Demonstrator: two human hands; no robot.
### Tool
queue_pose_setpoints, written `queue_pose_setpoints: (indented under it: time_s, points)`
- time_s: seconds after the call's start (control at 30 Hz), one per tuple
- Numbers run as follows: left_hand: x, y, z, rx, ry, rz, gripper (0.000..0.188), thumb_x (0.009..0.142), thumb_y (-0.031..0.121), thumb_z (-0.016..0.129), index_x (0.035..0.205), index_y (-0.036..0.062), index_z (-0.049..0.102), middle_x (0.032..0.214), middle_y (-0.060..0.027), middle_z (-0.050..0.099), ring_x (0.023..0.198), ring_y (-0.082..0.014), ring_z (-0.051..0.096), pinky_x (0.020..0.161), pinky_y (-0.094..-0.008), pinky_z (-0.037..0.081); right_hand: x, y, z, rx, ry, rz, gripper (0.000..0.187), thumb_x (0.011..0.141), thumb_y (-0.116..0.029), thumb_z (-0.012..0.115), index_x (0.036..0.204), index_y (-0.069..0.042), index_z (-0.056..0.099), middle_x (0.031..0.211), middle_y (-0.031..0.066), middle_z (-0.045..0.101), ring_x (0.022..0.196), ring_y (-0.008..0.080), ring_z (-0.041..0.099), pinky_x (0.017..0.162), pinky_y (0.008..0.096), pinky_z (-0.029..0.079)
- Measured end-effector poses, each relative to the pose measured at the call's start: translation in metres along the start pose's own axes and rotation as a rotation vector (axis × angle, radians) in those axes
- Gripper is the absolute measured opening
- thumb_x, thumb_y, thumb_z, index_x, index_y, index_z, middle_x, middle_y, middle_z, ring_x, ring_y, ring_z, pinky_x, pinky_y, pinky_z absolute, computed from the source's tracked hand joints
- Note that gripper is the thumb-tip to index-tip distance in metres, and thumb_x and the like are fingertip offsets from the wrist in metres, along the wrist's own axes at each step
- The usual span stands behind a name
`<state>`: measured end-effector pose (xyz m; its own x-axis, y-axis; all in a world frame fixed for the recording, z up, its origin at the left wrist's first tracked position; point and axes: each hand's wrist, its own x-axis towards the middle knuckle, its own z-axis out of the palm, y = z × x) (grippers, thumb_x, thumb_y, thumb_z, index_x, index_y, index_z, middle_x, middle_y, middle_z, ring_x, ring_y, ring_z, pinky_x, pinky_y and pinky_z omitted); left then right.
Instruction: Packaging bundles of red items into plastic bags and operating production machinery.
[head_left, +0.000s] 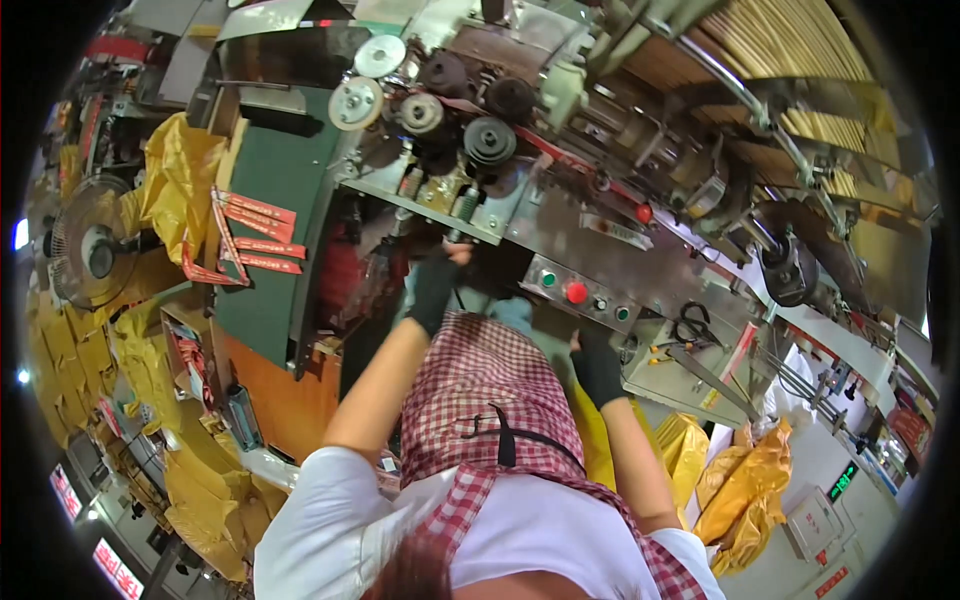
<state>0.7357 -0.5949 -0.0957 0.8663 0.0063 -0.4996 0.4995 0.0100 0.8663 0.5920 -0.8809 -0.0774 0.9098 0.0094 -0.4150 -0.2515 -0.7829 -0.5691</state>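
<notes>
My left hand [436,287], in a black fingerless glove, reaches up into the dark gap under the machine's metal shelf [420,205]; its fingertips are partly lost in shadow. Also black-gloved, my right hand [597,367] rests against the machine front just below the control panel [585,290] with its green and red buttons. Nothing can be made out in either hand. A red checked apron [480,390] hangs between my arms.
Pulleys and discs [455,110] top the machine. Scissors [692,325] lie on a tray at right. Red paper packets [255,240] stick out of the green side panel. Yellow bags [180,180] pile up left and lower right. A fan [90,255] stands far left.
</notes>
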Motion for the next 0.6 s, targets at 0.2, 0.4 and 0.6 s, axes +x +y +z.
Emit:
queue_pose_setpoints:
  time_s: [0.2, 0.4, 0.6]
  points:
    - [0.035, 0.096, -0.164, 0.582, 0.344, 0.31, 0.021, 0.084, 0.014, 0.061, 0.1, 0.0001, 0.062, 0.09, -0.0063, 0.062, 0.084, -0.0136, 0.056, 0.075, -0.0271, 0.044, -0.011, -0.024, 0.028, 0.068, 0.087, 0.013, 0.018, 0.083, -0.02, 0.052, 0.086, -0.003, 0.057, 0.085, 0.0217, 0.059, 0.082, 0.04, 0.055, 0.071, 0.0466, 0.043]
    - [0.062, 0.164, -0.152, 1.019, 0.125, 0.523, 0.022, 0.083, 0.018, 0.062, 0.101, 0.0043, 0.063, 0.081, -0.0091, 0.056, 0.074, -0.0207, 0.056, 0.069, -0.0316, 0.044, 0.075, -0.059, 0.05, 0.078, 0.245, 0.323, 0.023, 0.084, -0.021, 0.049, 0.094, 0.0, 0.052, 0.096, 0.0253, 0.058, 0.095, 0.042, 0.055, 0.077, 0.0444, 0.044]
    - [0.044, 0.119, -0.202, 1.267, -0.112, 0.801, 0.02, 0.083, 0.022, 0.063, 0.087, 0.0027, 0.06, 0.08, -0.0161, 0.054, 0.075, -0.0345, 0.053, 0.067, -0.0423, 0.042, 0.09, -0.059, 0.097, 0.258, 0.421, 0.42, 0.025, 0.085, -0.025, 0.05, 0.089, -0.001, 0.056, 0.092, 0.0242, 0.059, 0.088, 0.0415, 0.056, 0.074, 0.0472, 0.044]
